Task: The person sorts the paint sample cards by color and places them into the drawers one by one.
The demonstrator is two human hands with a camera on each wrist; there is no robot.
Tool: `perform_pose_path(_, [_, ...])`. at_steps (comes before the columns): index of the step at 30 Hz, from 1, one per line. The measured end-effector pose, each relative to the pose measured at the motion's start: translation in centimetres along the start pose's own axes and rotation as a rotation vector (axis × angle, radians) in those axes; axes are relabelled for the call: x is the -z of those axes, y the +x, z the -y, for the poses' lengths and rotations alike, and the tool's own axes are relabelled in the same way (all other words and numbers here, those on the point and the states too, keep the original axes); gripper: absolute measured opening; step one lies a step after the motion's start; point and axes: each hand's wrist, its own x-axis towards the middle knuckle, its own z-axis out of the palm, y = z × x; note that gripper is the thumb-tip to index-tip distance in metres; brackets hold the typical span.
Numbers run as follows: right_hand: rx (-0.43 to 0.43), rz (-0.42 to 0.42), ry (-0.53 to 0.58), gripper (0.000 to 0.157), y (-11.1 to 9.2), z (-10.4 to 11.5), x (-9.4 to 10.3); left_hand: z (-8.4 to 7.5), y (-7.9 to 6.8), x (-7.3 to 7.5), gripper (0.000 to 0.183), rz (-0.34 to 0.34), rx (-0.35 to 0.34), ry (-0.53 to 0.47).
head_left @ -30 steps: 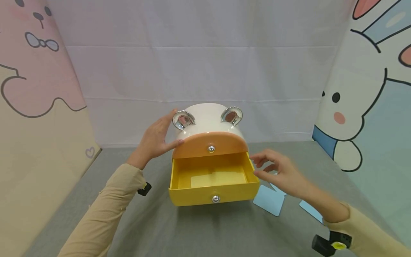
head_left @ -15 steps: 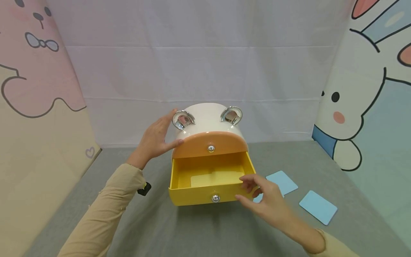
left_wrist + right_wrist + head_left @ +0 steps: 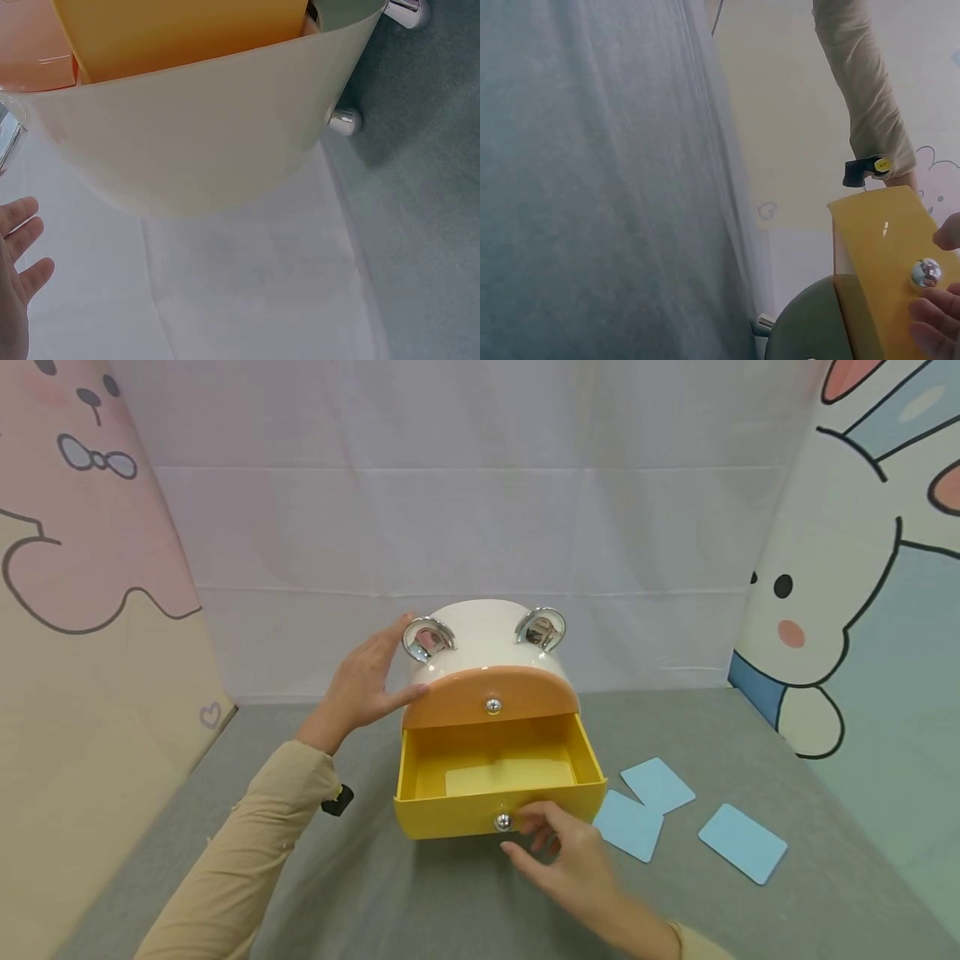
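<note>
A yellow, box-shaped drawer (image 3: 450,818) is seen drawn out from the lower front of a glossy white, rounded cabinet (image 3: 483,639) with two silver ear shapes (image 3: 541,632), below a rounded orange drawer front (image 3: 450,700) that is pushed in. Beside its silver ball knob (image 3: 503,822) the right hand (image 3: 573,864) is held, fingers bent and thumb well parted from them; nothing is gripped, and whether the knob is touched cannot be told. In the right wrist view, the knob is shown in the gap between thumb and fingers. The cabinet's left side is touched by the left hand (image 3: 363,681), its thumb and fingers spread and nearly straight, not curled round anything. Silver feet (image 3: 345,121), hidden from the head view, are revealed by the left wrist view. Grey tabletop (image 3: 337,893) is left between the left sleeve (image 3: 247,835) and the drawer's front edge; near its right edge, three light-blue, round-cornered cards (image 3: 742,845) are spread. The tabletop is bounded behind by a white cloth backdrop (image 3: 465,527).
</note>
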Motion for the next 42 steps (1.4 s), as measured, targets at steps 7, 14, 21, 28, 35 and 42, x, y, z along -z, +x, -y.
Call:
perform_pose_path(7, [0.001,-0.068,-0.017,0.03,-0.1,-0.2,-1.7,0.0,0.0,0.0,0.094,0.004,0.002,-0.002])
perform_pose_path(14, [0.009,-0.144,-0.056,0.027,0.0,-0.3,-2.4,-0.1,0.0,0.1,0.094,-0.001,0.003,-0.004])
perform_pose_path(21, [-0.021,-0.151,-0.049,0.025,0.2,-0.3,-2.4,-0.1,0.0,0.1,0.094,0.001,0.0,-0.004])
perform_pose_path(28, [-0.069,-0.127,-0.04,0.022,1.0,-1.0,-2.7,-0.1,0.0,0.2,0.094,0.0,0.002,-0.001])
perform_pose_path(35, [-0.109,-0.111,-0.015,0.02,2.6,-2.3,-3.2,0.1,0.0,0.1,0.093,0.004,0.009,-0.004])
perform_pose_path(42, [-0.118,-0.1,-0.014,0.019,4.1,-3.3,-3.6,0.0,0.0,0.1,0.092,0.01,0.017,-0.008])
